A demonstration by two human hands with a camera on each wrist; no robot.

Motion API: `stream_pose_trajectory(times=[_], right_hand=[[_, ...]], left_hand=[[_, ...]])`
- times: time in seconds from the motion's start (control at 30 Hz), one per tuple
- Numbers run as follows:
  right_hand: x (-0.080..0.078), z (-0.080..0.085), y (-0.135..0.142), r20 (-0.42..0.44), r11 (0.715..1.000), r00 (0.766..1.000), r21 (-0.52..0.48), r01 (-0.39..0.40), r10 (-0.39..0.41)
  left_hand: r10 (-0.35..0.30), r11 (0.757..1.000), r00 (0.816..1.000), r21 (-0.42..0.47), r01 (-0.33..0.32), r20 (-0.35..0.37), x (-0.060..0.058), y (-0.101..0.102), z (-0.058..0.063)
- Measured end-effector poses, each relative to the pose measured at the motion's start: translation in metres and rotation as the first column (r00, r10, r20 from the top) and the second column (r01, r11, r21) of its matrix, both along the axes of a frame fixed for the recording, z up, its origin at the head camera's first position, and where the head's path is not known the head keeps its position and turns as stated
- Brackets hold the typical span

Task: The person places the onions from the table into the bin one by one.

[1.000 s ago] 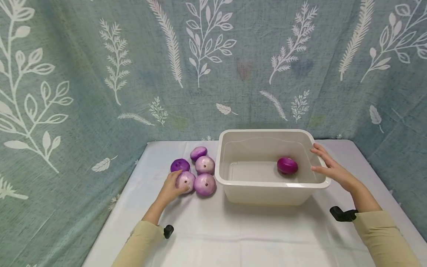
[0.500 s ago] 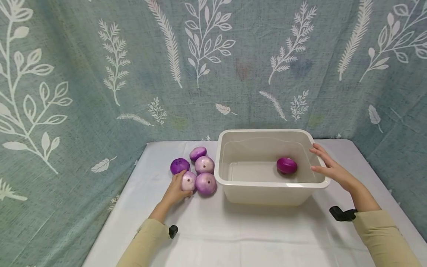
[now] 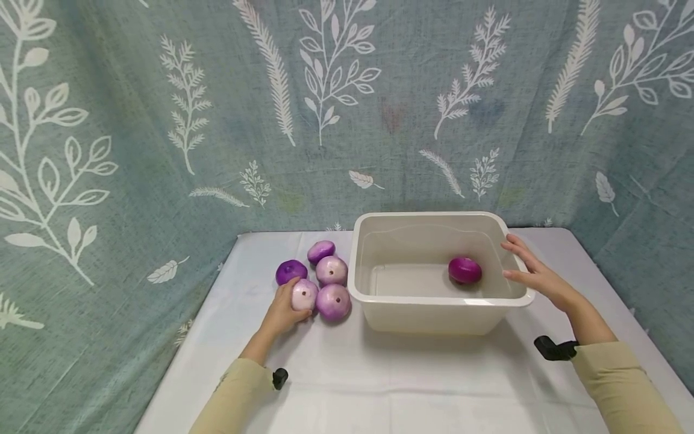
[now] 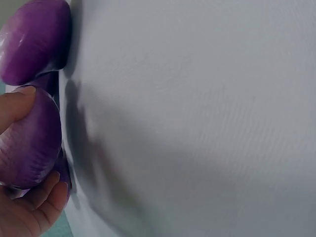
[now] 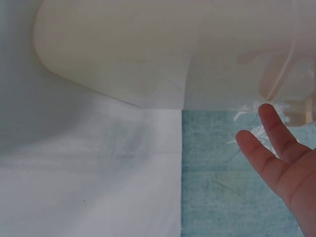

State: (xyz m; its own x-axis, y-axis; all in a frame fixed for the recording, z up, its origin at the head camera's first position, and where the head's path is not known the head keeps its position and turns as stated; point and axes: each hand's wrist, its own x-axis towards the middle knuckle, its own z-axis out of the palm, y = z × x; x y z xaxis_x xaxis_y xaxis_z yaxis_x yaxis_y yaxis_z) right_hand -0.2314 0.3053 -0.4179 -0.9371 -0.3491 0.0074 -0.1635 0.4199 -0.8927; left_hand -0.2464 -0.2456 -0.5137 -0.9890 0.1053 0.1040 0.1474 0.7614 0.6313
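Note:
Several purple and pale onions lie on the white table left of a cream plastic tub (image 3: 439,310). My left hand (image 3: 284,310) curls its fingers round the pale onion (image 3: 303,294) at the front left of the cluster; the left wrist view shows that onion (image 4: 27,143) between thumb and fingers, with a dark purple onion (image 4: 34,39) beyond it. One dark purple onion (image 3: 464,270) lies inside the tub at its right. My right hand (image 3: 534,271) rests with straight fingers against the tub's right rim, and its fingers (image 5: 269,136) show beside the tub wall (image 5: 148,44) in the right wrist view.
A dark purple onion (image 3: 290,271) and three paler ones (image 3: 332,269) crowd between my left hand and the tub. The table (image 3: 412,386) is covered in white cloth. A teal leaf-print curtain (image 3: 162,120) hangs behind and to the sides.
My left hand has slid right and closed round the pale onion at the cluster's front left. The right hand has stayed at the tub's rim.

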Motion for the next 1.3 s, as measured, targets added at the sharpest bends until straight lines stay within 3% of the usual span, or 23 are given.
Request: stream_pose_trajectory(times=[0.33,0.6,0.87,1.3], right_hand=[[0.0,-0.002,0.001,0.003,1.0,1.0,0.002,0.003,-0.003],[0.001,0.0,0.0,-0.001,1.0,1.0,-0.003,-0.003,0.003],[0.0,-0.002,-0.001,0.009,1.0,1.0,-0.003,-0.006,0.006],[0.001,0.0,-0.001,0.007,1.0,1.0,-0.001,0.001,-0.001]], left_hand=[[0.027,1.0,0.999,-0.006,-0.027,-0.034,-0.001,-0.013,0.019],[0.041,0.999,0.994,0.013,-0.04,-0.101,-0.007,-0.02,0.039],[0.061,0.998,0.992,0.028,-0.058,-0.113,-0.011,-0.023,0.06],[0.048,0.998,0.988,0.041,-0.042,-0.149,-0.02,-0.002,0.105]])
